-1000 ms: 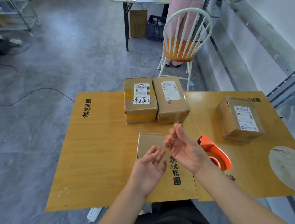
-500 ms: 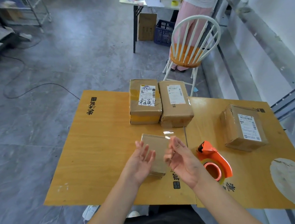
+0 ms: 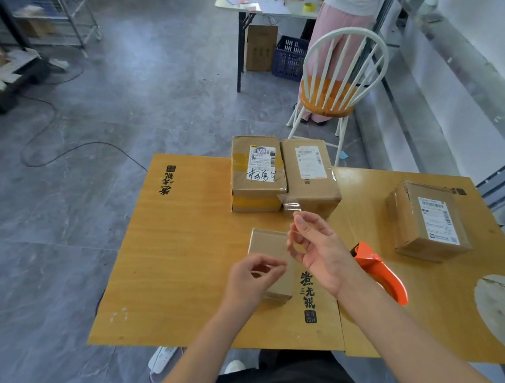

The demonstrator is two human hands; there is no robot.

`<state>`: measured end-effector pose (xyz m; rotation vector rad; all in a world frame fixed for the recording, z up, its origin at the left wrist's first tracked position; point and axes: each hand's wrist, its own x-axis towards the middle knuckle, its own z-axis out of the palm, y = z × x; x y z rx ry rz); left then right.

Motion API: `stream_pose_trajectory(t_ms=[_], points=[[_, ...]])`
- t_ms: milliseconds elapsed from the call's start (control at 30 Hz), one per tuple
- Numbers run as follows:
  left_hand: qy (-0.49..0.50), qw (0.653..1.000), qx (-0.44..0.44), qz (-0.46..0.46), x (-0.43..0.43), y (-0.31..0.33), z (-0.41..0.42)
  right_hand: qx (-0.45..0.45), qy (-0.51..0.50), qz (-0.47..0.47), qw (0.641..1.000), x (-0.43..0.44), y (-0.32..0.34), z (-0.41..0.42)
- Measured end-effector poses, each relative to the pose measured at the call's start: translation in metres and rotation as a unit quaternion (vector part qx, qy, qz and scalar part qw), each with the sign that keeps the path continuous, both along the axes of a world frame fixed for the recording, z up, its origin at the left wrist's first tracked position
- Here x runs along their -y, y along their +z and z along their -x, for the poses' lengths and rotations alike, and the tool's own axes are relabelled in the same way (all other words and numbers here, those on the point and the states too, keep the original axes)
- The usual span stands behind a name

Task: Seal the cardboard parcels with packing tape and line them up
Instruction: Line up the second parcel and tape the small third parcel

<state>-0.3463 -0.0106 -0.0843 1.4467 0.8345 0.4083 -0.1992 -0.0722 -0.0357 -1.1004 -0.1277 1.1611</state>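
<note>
Roughly half of the job is judged to be done. Beyond the left hand (image 3: 255,278) and the right hand (image 3: 315,247), a box with a scribbled label (image 3: 257,174) and a plain-labelled box (image 3: 310,181) are set side by side and touching. Glossy tape can be made out on both, so they are taken as sealed and lined up. A small box (image 3: 267,243) is being dealt with now, and a larger box (image 3: 426,221) is left well out to the right of the right hand, apart from the row; whether its seams are taped cannot be told. The small box lies flat on the surface (image 3: 174,264) under and between the two hands, its far end showing beyond the fingers and its near end partly hidden by the left hand. Whether either hand touches it cannot be told. The left hand is held with fingers curled and the tips drawn towards the thumb. The right hand is raised just beyond it, palm turned inward, fingers likewise curled (a pinch is suggested in each, perhaps on a strip of clear tape stretched between them, but nothing so transparent can be confirmed). The orange tape dispenser (image 3: 382,274) lies just right of the right wrist, partly hidden behind the forearm and held by neither hand.
</note>
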Motion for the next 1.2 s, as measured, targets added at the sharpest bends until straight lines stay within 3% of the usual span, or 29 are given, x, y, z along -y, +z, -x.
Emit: stream_pose_trajectory(t_ms=[67, 267, 467, 667, 1000, 1200], points=[[0.034, 0.999, -0.006, 0.018, 0.0, -0.002, 0.003, 0.014, -0.019, 0.005, 1.0, -0.002, -0.004, 0.005], [0.102, 0.985, -0.011, 0.14, 0.008, -0.018, 0.017, 0.17, -0.023, 0.048, 0.984, -0.009, -0.034, 0.017], [0.129, 0.979, -0.013, 0.159, 0.013, -0.029, 0.025, 0.149, -0.007, 0.114, 0.982, -0.025, -0.057, 0.014], [0.211, 0.957, -0.085, 0.178, 0.009, -0.05, 0.038, 0.265, 0.034, 0.22, 0.938, -0.044, -0.078, 0.019], [0.214, 0.94, -0.092, 0.25, -0.001, -0.07, 0.035, 0.324, 0.015, 0.257, 0.91, -0.063, -0.105, 0.024], [0.221, 0.942, -0.114, 0.224, -0.007, -0.079, 0.039, 0.357, 0.011, 0.262, 0.897, -0.065, -0.116, 0.026]])
